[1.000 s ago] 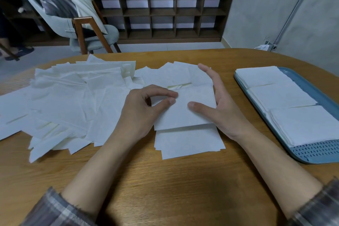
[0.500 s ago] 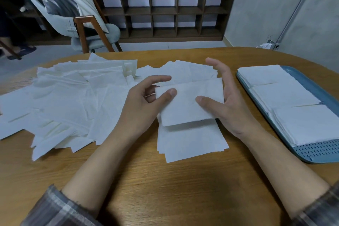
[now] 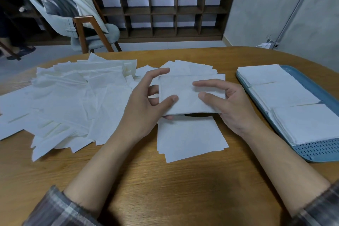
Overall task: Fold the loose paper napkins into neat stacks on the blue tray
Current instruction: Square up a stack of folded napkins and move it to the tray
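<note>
Over a wooden table (image 3: 165, 192), the left hand (image 3: 145, 102) and right hand (image 3: 233, 108) pinch a half-folded napkin (image 3: 187, 95), thumbs on top. Farther left waits a large loose pile (image 3: 73, 101) (most of the work); to the right, the blue tray (image 3: 319, 149) holds three neat stacks (image 3: 286, 97).

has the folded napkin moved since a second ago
Yes, upward. The napkin lay flat on the small pile; now the left hand and right hand hold it raised off that pile, with a shadow under its near edge.

head view: worn on person's head | faces forward and down | close over table (image 3: 165, 180) near edge | shelf (image 3: 165, 11) behind far edge
</note>
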`<state>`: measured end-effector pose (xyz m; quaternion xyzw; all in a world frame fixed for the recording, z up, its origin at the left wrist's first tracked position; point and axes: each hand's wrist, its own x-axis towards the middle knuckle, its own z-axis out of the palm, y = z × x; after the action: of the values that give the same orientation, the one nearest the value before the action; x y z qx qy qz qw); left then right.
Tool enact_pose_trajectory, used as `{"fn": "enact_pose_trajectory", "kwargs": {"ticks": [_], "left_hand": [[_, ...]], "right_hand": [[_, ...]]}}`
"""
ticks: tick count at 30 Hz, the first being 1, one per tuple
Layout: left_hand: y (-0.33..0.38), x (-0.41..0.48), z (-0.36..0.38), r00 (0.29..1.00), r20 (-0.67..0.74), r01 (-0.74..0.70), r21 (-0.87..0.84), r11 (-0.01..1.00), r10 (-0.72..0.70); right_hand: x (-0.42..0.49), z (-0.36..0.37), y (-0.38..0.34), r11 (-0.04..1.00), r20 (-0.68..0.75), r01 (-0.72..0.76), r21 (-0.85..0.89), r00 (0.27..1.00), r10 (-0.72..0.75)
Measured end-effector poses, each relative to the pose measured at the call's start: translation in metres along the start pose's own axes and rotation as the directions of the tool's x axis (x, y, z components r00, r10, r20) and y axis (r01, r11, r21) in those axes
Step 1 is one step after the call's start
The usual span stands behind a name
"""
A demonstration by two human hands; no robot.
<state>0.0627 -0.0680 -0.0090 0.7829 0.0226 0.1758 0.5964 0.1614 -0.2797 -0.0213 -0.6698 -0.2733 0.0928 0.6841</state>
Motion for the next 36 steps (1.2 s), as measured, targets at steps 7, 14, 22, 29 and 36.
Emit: {"fn": "enact_pose_trajectory", "kwargs": {"ticks": [7, 14, 22, 29, 36], "left_hand": [[-0.009, 0.001, 0.002, 0.996, -0.045, -0.061, 0.214, 0.975, 0.073], [-0.023, -0.003, 0.008, 0.921, 0.388, -0.265, 0.564, 0.782, 0.032], [-0.017, -0.005, 0.008, 0.93, 0.357, -0.12, 0.517, 0.848, -0.086], [-0.008, -0.005, 0.002, 0.917, 0.399, -0.188, 0.428, 0.884, 0.001], [0.005, -0.002, -0.005, 0.962, 0.261, -0.108, 0.092, 0.99, 0.081]], "right_hand": [[0.003, 0.0, 0.003, 0.978, -0.165, -0.039, -0.204, 0.986, 0.005], [0.006, -0.003, 0.008, 0.924, -0.268, -0.073, -0.376, 0.963, -0.033], [0.003, 0.0, 0.003, 0.939, -0.228, -0.046, -0.341, 0.973, -0.035], [0.004, 0.0, -0.001, 0.983, -0.171, -0.023, -0.181, 0.985, -0.008], [0.005, -0.001, -0.001, 0.991, -0.027, -0.131, -0.038, 0.991, 0.13]]}}
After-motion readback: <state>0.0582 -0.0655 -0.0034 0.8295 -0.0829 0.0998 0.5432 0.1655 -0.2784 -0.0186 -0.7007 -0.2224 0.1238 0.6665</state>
